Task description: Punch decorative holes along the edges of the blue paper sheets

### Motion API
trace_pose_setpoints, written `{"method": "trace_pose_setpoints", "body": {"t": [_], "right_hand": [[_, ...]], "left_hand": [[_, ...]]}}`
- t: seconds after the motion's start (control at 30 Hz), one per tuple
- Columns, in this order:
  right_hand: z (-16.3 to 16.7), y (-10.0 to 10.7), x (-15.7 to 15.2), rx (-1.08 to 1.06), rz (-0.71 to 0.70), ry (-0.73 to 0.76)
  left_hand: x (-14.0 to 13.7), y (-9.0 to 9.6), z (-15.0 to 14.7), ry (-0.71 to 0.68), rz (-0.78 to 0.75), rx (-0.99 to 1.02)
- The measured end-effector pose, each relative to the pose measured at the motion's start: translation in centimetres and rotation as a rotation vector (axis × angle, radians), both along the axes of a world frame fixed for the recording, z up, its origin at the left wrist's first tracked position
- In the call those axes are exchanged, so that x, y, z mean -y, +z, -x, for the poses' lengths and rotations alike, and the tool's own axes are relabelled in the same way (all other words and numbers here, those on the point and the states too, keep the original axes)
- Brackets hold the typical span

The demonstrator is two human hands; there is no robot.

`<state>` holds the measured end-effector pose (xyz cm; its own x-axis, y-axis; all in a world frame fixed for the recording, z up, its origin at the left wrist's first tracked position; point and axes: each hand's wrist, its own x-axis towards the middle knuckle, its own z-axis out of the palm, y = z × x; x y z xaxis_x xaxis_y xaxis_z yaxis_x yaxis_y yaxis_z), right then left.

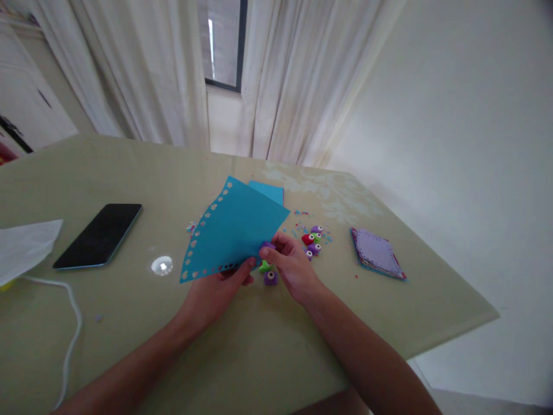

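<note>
A blue sheet of paper (237,225), with small shapes punched along its left and lower edges, is pinched at its lower edge by my left hand (224,288). My right hand (291,262) grips a small purple craft punch (266,245) at the sheet's lower right corner. Below it on the table stand a green punch (264,266) and another purple punch (271,278) with an eye on it. More small punches, among them a red punch (307,239), cluster right of my right hand. The sheet hides part of my left fingers.
Behind the sheet lies more blue paper (270,191). Paper bits (302,213) are scattered near the punches. To the right is a stack of punched sheets (380,253). A black tablet (101,236), white paper (28,248) and a white cable (75,323) lie left.
</note>
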<state>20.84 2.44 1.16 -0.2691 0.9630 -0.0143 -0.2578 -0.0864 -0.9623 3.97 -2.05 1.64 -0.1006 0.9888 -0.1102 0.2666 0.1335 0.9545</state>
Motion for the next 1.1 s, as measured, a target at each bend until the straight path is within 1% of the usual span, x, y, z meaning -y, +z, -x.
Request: {"method": "trace_pose_setpoints", "body": {"t": [0.13, 0.2, 0.27, 0.37, 0.43, 0.5, 0.57, 0.63, 0.7, 0.73, 0.77, 0.8, 0.87, 0.9, 0.93, 0.97, 1.0, 1.1], "right_hand": [[-0.3, 0.1, -0.3, -0.007, 0.032, -0.027], [-1.1, 0.2, -0.9, 0.05, -0.005, -0.082], [-2.4, 0.3, -1.8, 0.227, -0.136, -0.168], [-4.8, 0.4, -3.3, 0.625, -0.403, -0.28], [-6.0, 0.2, -3.9, 0.855, -0.475, -0.279], [-6.5, -0.1, -4.0, 1.029, -0.48, -0.23], [-6.5, -0.3, -3.9, 1.129, -0.492, -0.153], [-6.3, -0.5, -3.7, 1.138, -0.523, -0.062], [-6.3, -0.4, -3.8, 1.079, -0.533, -0.006], [-6.6, -0.3, -4.0, 1.059, -0.532, -0.016], [-7.0, -0.2, -4.3, 1.06, -0.534, -0.062], [-7.7, -0.1, -4.7, 1.085, -0.54, -0.135], [-9.5, 0.1, -5.6, 1.201, -0.56, -0.358], [-10.5, 0.1, -6.0, 1.273, -0.54, -0.446], [-11.5, 0.1, -6.4, 1.346, -0.5, -0.491], [-12.4, 0.0, -6.8, 1.41, -0.45, -0.49], [-13.2, -0.1, -7.1, 1.448, -0.398, -0.457], [-14.7, -0.5, -7.6, 1.462, -0.324, -0.336]], "left_hand": [[-0.1, 0.3, 0.2, 0.003, -0.035, 0.022], [-0.2, 0.4, 0.4, 0.019, -0.057, 0.016], [-0.3, 0.6, 0.4, 0.043, -0.059, 0.01], [-0.4, 0.7, 0.5, 0.067, -0.056, 0.009], [-0.4, 0.8, 0.5, 0.072, -0.064, 0.014], [-0.3, 0.8, 0.6, 0.074, -0.075, 0.017], [-0.3, 0.7, 0.6, 0.075, -0.077, 0.017], [-0.4, 0.7, 0.7, 0.073, -0.067, 0.017], [-0.4, 0.7, 0.7, 0.074, -0.053, 0.035], [-0.5, 0.7, 0.7, 0.081, -0.047, 0.052], [-0.5, 0.7, 0.6, 0.086, -0.039, 0.072], [-0.6, 0.7, 0.6, 0.091, -0.028, 0.09], [-0.6, 0.6, 0.6, 0.095, -0.008, 0.106], [-0.6, 0.6, 0.6, 0.096, 0.001, 0.104], [-0.6, 0.6, 0.7, 0.098, 0.009, 0.096], [-0.6, 0.5, 0.7, 0.101, 0.017, 0.088], [-0.6, 0.5, 0.7, 0.108, 0.023, 0.081], [-0.5, 0.4, 0.8, 0.11, 0.035, 0.072]]}}
